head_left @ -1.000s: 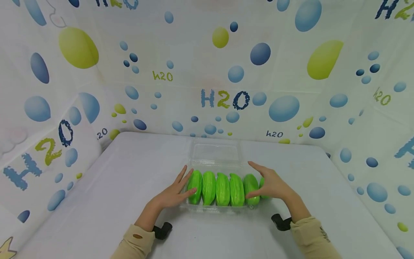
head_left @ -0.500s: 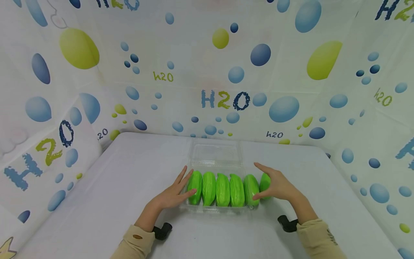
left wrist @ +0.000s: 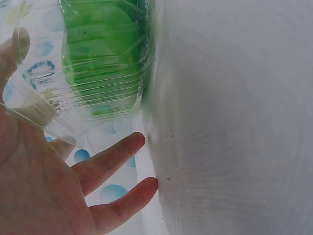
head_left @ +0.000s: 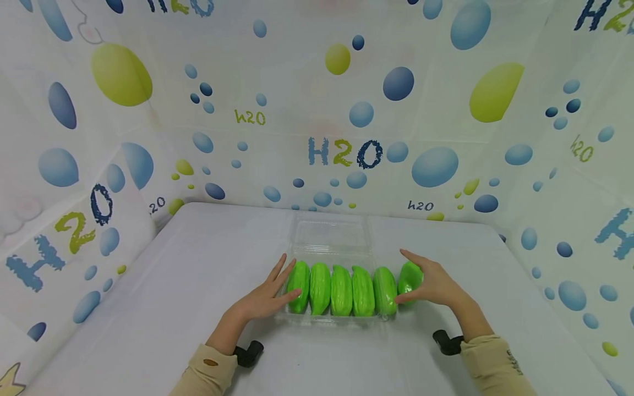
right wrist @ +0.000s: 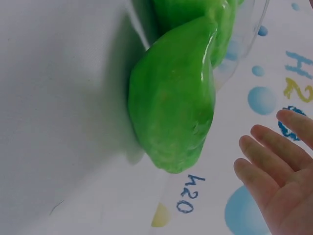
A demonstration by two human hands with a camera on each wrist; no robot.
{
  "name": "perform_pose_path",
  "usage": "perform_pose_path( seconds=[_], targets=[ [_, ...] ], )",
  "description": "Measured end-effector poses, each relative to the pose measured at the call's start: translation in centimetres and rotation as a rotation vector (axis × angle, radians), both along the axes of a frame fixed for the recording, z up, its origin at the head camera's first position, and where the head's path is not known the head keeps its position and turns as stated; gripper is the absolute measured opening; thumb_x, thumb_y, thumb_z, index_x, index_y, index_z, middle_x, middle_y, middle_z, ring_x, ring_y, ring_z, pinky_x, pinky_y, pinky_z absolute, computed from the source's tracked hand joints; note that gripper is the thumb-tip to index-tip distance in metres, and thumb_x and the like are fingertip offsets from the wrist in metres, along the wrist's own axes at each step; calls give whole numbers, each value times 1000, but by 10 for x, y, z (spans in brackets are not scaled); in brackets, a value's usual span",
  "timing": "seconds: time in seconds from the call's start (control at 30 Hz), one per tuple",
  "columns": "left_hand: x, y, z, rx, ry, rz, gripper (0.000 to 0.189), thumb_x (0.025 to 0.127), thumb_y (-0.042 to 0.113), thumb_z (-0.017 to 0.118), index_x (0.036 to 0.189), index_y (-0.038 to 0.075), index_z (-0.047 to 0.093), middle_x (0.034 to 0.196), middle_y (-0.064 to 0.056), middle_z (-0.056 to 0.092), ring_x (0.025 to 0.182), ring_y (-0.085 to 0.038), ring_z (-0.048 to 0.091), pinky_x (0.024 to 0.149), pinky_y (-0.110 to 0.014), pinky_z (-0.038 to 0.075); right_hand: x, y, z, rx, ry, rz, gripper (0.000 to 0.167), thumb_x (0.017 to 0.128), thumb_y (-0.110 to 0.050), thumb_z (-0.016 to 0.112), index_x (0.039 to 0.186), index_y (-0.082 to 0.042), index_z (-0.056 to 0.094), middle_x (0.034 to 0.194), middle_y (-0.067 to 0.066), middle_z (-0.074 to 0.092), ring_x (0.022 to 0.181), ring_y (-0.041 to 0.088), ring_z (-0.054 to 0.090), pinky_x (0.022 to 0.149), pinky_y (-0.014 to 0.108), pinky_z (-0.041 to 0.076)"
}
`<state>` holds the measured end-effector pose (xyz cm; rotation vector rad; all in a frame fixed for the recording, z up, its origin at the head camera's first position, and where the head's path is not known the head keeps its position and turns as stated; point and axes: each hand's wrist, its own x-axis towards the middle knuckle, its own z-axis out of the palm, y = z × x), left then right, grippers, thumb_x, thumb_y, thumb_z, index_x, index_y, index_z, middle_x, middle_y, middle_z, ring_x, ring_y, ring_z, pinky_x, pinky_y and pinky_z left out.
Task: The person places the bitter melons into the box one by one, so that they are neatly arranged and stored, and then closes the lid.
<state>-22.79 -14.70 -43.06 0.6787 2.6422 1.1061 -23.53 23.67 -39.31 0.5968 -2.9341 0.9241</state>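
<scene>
Loose green vegetable (right wrist: 171,98): on the white tabletop (head_left: 213,236), just outside the right end of the clear box (head_left: 317,320), between my right thumb and fingertips in the head view.
Right hand (head_left: 430,281): fingers spread, thumb well apart from them, gripping nothing. From my wrist I see a gap between fingers and vegetable; whether the thumb grazes it, I cannot tell.
Five green vegetables (head_left: 342,291): side by side in the box, just beyond my left fingertips.
Left hand (head_left: 264,297): fingers straight and fanned at the box's left end, pinching nothing. My thumb crosses the nearest vegetable; I cannot tell whether it touches.
Lid (head_left: 330,235): folded back behind the box, away from both hands.
</scene>
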Motion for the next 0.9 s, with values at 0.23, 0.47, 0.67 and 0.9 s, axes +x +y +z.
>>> perform_pose_path(
  seconds=[0.23,0.47,0.67,0.9],
  targets=[
    [0,0,-1,0,4,1,76,93,43,48,148,16,3,152,-11,-12,135,-40,11,98,-62,24,-1,8,-3,16,-3,-60,110,54,-47,84,140,-1,33,140,25,34,126,45,30,95,59,31],
    [-1,-1,-2,0,11,5,76,93,43,48,148,17,4,152,-11,-12,135,-41,11,97,-62,25,-4,14,-7,45,-18,-103,112,55,-50,83,139,3,33,138,29,34,124,48,31,93,60,32],
    [-3,-1,-5,-5,12,10,77,93,45,48,148,20,2,152,-10,-12,135,-39,12,97,-61,25,-6,17,-9,81,-39,-129,112,56,-51,82,139,4,32,137,30,35,123,48,32,93,59,33],
    [-3,-1,-5,0,19,9,76,93,45,48,148,19,3,152,-11,-12,135,-40,10,97,-62,24,-7,18,-13,94,-90,-133,113,57,-52,81,139,6,30,135,34,34,122,50,32,93,60,32]
  ],
)
